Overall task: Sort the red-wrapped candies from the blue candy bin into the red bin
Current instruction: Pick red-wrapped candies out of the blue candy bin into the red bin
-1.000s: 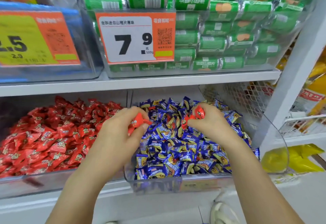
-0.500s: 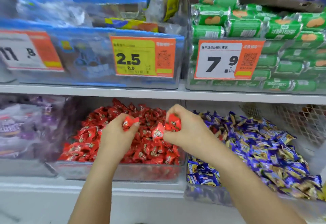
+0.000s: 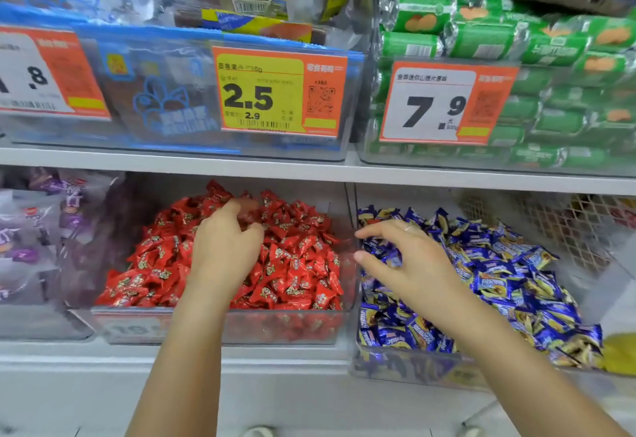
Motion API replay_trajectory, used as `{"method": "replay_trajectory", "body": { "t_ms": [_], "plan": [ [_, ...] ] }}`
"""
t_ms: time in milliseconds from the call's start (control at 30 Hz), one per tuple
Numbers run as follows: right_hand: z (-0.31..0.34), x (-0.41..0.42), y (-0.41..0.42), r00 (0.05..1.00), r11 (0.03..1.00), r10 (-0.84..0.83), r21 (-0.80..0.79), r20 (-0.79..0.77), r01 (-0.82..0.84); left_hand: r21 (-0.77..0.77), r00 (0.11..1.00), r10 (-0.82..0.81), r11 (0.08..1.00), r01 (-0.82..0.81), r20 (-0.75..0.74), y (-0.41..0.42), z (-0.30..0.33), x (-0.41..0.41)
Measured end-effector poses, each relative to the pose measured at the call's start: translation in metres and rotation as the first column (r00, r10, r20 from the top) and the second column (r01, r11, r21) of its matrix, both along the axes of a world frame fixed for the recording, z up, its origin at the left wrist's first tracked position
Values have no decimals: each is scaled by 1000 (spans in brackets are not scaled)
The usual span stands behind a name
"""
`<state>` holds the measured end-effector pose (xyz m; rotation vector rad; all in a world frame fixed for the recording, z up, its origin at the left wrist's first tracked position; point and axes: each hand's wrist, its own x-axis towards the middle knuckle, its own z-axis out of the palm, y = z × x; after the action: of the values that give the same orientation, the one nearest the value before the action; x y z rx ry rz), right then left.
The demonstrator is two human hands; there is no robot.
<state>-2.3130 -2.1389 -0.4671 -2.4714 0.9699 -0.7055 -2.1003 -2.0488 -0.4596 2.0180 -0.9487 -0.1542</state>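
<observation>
Under your left hand (image 3: 225, 251), fingers curled, grasp unclear, the clear plastic bin (image 3: 220, 328) holds red-wrapped candies (image 3: 296, 264). Your right hand (image 3: 409, 264), released, hovers over the clear bin (image 3: 413, 368) of blue-wrapped candies (image 3: 509, 285).

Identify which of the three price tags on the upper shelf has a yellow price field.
The middle price tag, reading 2.5, above the red candy bin; both neighbours show white fields.
</observation>
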Motion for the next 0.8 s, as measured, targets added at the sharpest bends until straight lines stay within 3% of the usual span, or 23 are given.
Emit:
{"method": "replay_trajectory", "body": {
  "t_ms": [67,133,233,367,433,500,700,800],
  "plan": [
    [-11,-24,-10,991,992,-125,20,56,124,-39,992,-123,992,122,-16,-7,-3,-25],
    [-17,-45,-23,977,976,-215,38,11,214,-73,962,-269,962,264,-56,-16,-6,-57],
    [-20,-65,-44,950,962,-263,31,-169,271,88,923,-384,919,384,-21,-31,-13,-95],
    [-27,-56,-76,920,966,-170,125,-353,227,361,911,-410,855,372,32,-46,-20,-103],
    [-28,-41,-88,924,962,-44,232,-381,142,379,905,-425,841,386,19,-49,-21,-99],
    [-28,-20,-99,900,972,16,220,-435,88,369,905,-424,844,390,15,-48,-20,-98],
    [-44,37,-126,810,981,-48,126,-584,148,396,897,-441,826,401,12,-47,-20,-98],
    [-49,41,-122,853,972,-19,190,-521,137,418,897,-442,817,397,13,-47,-18,-97]
  ]
}}
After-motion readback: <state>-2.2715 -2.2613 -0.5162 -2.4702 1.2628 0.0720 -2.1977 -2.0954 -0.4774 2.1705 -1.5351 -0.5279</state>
